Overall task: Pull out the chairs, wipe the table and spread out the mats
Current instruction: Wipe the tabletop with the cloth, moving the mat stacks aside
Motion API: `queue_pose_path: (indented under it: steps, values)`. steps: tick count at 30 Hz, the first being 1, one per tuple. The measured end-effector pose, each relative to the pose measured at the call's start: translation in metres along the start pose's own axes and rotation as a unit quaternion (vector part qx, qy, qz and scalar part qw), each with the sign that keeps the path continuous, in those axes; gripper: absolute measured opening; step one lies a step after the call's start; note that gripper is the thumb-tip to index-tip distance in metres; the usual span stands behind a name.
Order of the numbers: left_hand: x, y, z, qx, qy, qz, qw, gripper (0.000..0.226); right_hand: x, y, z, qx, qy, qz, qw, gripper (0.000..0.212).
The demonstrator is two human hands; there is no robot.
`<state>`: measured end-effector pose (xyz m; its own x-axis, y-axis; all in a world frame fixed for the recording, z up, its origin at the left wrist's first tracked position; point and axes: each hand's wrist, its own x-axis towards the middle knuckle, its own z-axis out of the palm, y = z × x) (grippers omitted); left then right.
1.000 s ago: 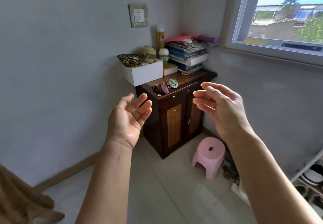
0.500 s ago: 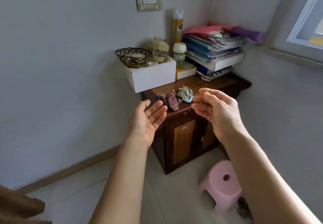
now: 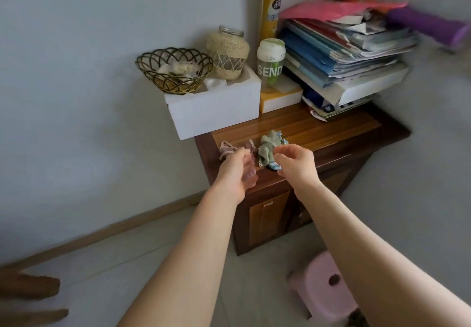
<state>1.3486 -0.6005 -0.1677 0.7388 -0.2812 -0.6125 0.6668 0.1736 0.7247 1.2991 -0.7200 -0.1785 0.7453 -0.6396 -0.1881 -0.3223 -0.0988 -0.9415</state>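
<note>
Two crumpled cloths lie on the front part of the cabinet (image 3: 331, 133) top, side by side and almost touching: a pink cloth (image 3: 235, 149) to the left and a green cloth (image 3: 267, 148) (with a bit of blue and white showing at its lower edge) to the right.

The left hand (image 3: 233, 171) reaches in over the pink cloth, its fingers curled down onto it; part of the cloth shows below the palm, but the blur makes it impossible to tell whether the fingers actually grip it or only touch it. The right hand (image 3: 297, 161) is just beside the green cloth on its right, fingers bent and narrowed toward the thumb, with the fingertips (image 3: 277, 157) at the cloth's edge; whether they pinch it cannot be told either.

Behind the cloths, a white box (image 3: 216, 110) sits at the cabinet's back left, overhanging its edge. On the box stand a wire basket (image 3: 174, 70) and, just to its right, a rope-wrapped jar (image 3: 228, 52). Next to the box is a small yellow-and-white box (image 3: 280, 97) carrying a bottle (image 3: 270, 63) marked "SEND", and a tall yellow spray can (image 3: 270, 8) rises against the wall behind it. A tilting stack of books (image 3: 344, 54) and papers fills the back right, topped by a pink sheet (image 3: 331, 10) and a purple roll (image 3: 428, 27).

On the floor tiles right of the cabinet stands a pink stool (image 3: 323, 286), partly hidden by the right forearm.
</note>
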Motion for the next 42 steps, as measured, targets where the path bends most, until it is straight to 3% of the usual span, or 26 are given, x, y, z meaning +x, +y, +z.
queue_pose_path:
  steps: [4, 9, 11, 14, 16, 19, 22, 24, 26, 28, 32, 36, 39, 42]
  values:
    - [0.027, -0.002, 0.001, -0.011, 0.026, -0.017, 0.999, 0.007, 0.044, 0.022, 0.013, -0.192, -0.016, -0.033, 0.981, 0.029]
    - [0.035, -0.003, -0.008, -0.011, -0.007, -0.015, 1.000, 0.042, 0.071, 0.046, 0.022, -0.397, -0.107, -0.075, 0.909, 0.067]
    - [0.037, -0.002, -0.012, -0.005, -0.010, -0.016, 1.000, 0.043, 0.076, 0.054, 0.027, -0.457, -0.087, -0.089, 0.881, 0.066]
    - [0.038, 0.000, -0.018, -0.005, -0.007, -0.018, 1.000, 0.042, 0.082, 0.054, 0.037, -0.493, -0.034, -0.130, 0.860, 0.042]
    - [0.037, 0.002, -0.022, 0.000, -0.010, -0.021, 1.000, 0.042, 0.086, 0.045, 0.041, -0.434, -0.003, -0.117, 0.893, 0.028]
    - [0.035, 0.007, -0.028, 0.007, -0.005, -0.014, 1.000, 0.042, 0.084, 0.027, 0.040, -0.187, 0.015, -0.040, 0.982, 0.024]
    - [0.029, 0.016, -0.031, 0.000, 0.017, 0.024, 1.000, 0.021, 0.067, -0.004, 0.044, 0.030, -0.011, -0.015, 0.999, 0.033]
    - [0.025, 0.021, -0.034, -0.002, 0.041, 0.058, 0.998, 0.013, 0.052, -0.027, 0.049, 0.125, -0.050, 0.009, 0.991, 0.031]
    - [0.020, 0.027, -0.040, -0.015, 0.052, 0.082, 0.995, 0.028, 0.039, -0.045, 0.055, 0.170, -0.108, 0.038, 0.979, 0.027]
    - [0.013, 0.033, -0.049, -0.053, 0.035, 0.080, 0.995, 0.042, 0.029, -0.058, 0.061, 0.203, -0.174, 0.065, 0.961, 0.029]
    - [-0.007, 0.044, -0.075, -0.092, -0.008, 0.084, 0.992, 0.042, 0.005, -0.074, 0.083, 0.212, -0.277, 0.088, 0.933, 0.039]
    - [-0.030, 0.057, -0.117, -0.139, 0.065, 0.160, 0.975, 0.031, -0.022, -0.085, 0.118, 0.195, -0.327, 0.097, 0.920, 0.057]
    - [-0.052, 0.072, -0.151, -0.162, 0.109, 0.200, 0.960, 0.020, -0.053, -0.094, 0.149, 0.208, -0.405, 0.107, 0.884, 0.067]
    - [-0.076, 0.088, -0.201, -0.183, 0.161, 0.249, 0.937, 0.016, -0.096, -0.103, 0.191, 0.154, -0.487, 0.047, 0.858, 0.055]
